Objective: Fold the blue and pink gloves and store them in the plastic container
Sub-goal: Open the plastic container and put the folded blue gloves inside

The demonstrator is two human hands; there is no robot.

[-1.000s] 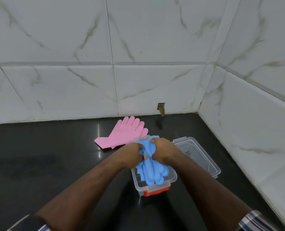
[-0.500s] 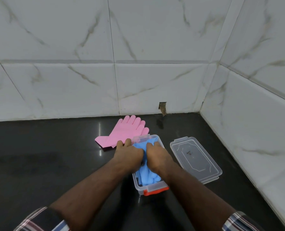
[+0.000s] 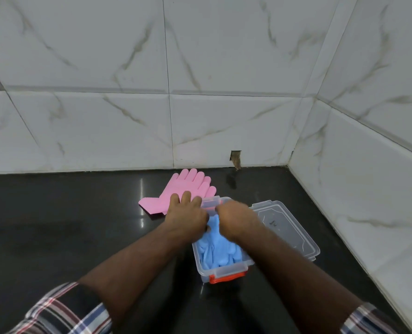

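The blue gloves (image 3: 218, 251) lie bunched inside the clear plastic container (image 3: 224, 270), which has a red latch at its near end. The pink gloves (image 3: 188, 186) lie flat on the black counter just behind and left of the container. My left hand (image 3: 185, 213) reaches over the container's far left corner, its straight fingers over the cuff end of the pink gloves. My right hand (image 3: 236, 220) is blurred above the container's far end, touching the blue gloves. Its fingers bend down out of sight.
The container's clear lid (image 3: 284, 227) lies flat on the counter right beside it. White marble-tiled walls close off the back and the right side, forming a corner. A small hole (image 3: 235, 159) sits in the back wall at counter level.
The blue gloves have gone down into the container. My left hand has shifted forward, its fingers now stretched out over the pink gloves. My right hand has moved up to the container's far end.
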